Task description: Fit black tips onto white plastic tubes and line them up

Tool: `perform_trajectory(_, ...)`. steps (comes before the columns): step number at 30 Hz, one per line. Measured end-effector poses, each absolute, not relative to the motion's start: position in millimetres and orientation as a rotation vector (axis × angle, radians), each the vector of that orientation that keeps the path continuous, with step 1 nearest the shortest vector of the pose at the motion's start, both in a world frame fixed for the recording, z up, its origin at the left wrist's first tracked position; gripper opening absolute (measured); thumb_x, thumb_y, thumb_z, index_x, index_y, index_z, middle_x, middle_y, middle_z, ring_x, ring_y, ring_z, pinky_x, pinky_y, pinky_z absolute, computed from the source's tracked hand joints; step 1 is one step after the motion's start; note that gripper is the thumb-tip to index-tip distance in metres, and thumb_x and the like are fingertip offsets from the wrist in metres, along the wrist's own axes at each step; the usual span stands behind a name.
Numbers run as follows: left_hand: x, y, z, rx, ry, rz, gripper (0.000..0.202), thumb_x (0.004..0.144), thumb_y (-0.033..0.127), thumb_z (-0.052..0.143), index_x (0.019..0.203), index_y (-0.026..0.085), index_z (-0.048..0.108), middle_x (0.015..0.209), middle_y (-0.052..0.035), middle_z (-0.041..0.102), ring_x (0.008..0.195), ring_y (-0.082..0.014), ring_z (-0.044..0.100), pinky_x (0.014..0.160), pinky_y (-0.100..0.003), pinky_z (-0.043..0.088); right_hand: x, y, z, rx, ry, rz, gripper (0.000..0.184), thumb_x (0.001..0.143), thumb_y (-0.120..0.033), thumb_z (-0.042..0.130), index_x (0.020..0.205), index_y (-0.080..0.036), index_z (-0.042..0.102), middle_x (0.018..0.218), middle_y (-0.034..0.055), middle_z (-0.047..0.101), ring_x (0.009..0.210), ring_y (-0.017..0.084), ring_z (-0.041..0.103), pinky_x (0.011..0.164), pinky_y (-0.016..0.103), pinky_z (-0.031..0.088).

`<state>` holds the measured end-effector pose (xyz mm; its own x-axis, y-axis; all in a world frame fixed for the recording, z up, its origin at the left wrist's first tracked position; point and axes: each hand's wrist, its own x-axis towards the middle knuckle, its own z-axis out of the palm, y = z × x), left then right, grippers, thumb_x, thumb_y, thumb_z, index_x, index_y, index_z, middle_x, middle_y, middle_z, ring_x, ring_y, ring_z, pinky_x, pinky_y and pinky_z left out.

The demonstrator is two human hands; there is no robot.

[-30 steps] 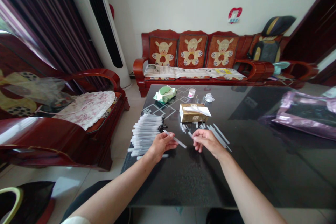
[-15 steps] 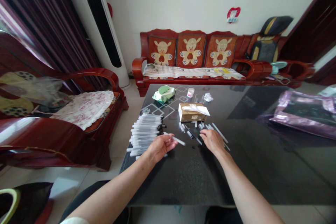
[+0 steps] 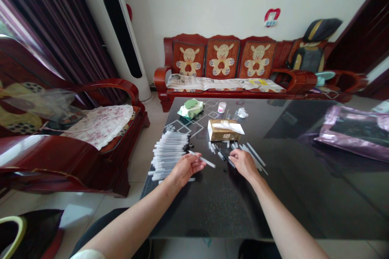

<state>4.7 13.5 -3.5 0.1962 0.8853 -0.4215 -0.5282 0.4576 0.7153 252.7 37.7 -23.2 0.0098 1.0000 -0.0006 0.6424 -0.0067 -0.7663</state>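
My left hand [image 3: 189, 166] is closed on a whitish, translucent pen barrel [image 3: 207, 162], which points to the right. Beside that hand lies a stack of similar pens [image 3: 170, 151], their black ends toward the middle of the table. My right hand [image 3: 243, 162] is over the loose pen parts, its fingers pinched together; what they hold, if anything, is hidden. A dark, slim pen part [image 3: 223, 155] lies just left of those fingertips. Short pale pen caps [image 3: 212, 147] are scattered nearby, and several long thin tubes [image 3: 256, 154] lie beyond the right hand.
A gold tissue box [image 3: 223, 131] stands behind the pen parts. Farther back are a green wipes pack [image 3: 191, 108], a small white tub [image 3: 221, 107] and crumpled tissue [image 3: 242, 112]. A purple-edged plastic bag [image 3: 330, 127] lies on the dark table [image 3: 288, 194] at right.
My right hand has shifted slightly left and down among the pen parts. My left hand keeps hold of the pen barrel. The whole view has moved a little.
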Motion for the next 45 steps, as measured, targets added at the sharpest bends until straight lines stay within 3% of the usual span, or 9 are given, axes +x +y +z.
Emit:
perform_trajectory(4,3,16,0,0.478,0.94,1.137,0.005,0.081,0.011,0.058,0.086,0.009,0.059,0.063,-0.0048,0.063,0.065,-0.016,0.068,0.061,-0.022,0.057,242,33,-16,-1.436,-1.551,1.159,0.024,0.075,-0.033,0.061,0.09,-0.014,0.058,0.069,0.005,0.068,0.059,0.02,0.067,0.054,0.033,0.054)
perform_trajectory(12,3,17,0,0.501,0.933,1.186,0.005,0.08,0.011,0.06,0.084,0.009,0.058,0.062,-0.0028,0.062,0.065,-0.0156,0.068,0.063,-0.023,0.057,227,20,0,-1.062,-1.31,1.515,0.028,0.066,-0.031,0.074,0.084,-0.013,0.062,0.074,0.0078,0.072,0.063,0.021,0.07,0.06,0.037,0.058)
perform_trajectory(18,4,16,1,0.514,0.925,1.183,0.006,0.079,0.013,0.062,0.083,0.01,0.059,0.062,-0.0036,0.063,0.065,-0.0164,0.068,0.063,-0.024,0.057,226,18,3,-0.981,-1.24,1.553,0.024,0.067,-0.025,0.075,0.087,-0.013,0.071,0.07,0.0065,0.072,0.059,0.018,0.069,0.059,0.034,0.057)
perform_trajectory(23,4,15,3,0.523,0.908,1.19,0.009,0.078,0.014,0.064,0.085,0.01,0.059,0.065,-0.0042,0.064,0.065,-0.0164,0.069,0.063,-0.024,0.057,225,16,5,-0.94,-1.266,1.589,0.034,0.066,-0.021,0.075,0.099,-0.014,0.068,0.071,0.0046,0.071,0.058,0.019,0.068,0.056,0.034,0.056)
perform_trajectory(29,3,16,2,0.537,0.875,1.204,0.011,0.078,0.014,0.064,0.087,0.01,0.059,0.069,-0.0045,0.065,0.068,-0.0163,0.069,0.064,-0.023,0.057,223,14,6,-0.933,-1.317,1.582,0.017,0.069,-0.019,0.074,0.082,-0.013,0.066,0.07,0.005,0.071,0.06,0.018,0.068,0.06,0.032,0.055)
perform_trajectory(45,5,13,1,0.579,0.857,1.201,0.014,0.077,0.016,0.066,0.088,0.011,0.058,0.072,-0.0057,0.066,0.068,-0.0167,0.069,0.065,-0.025,0.057,215,12,7,-0.954,-1.366,1.575,0.017,0.067,-0.02,0.075,0.081,-0.013,0.066,0.068,0.0021,0.068,0.057,0.015,0.066,0.058,0.028,0.054)
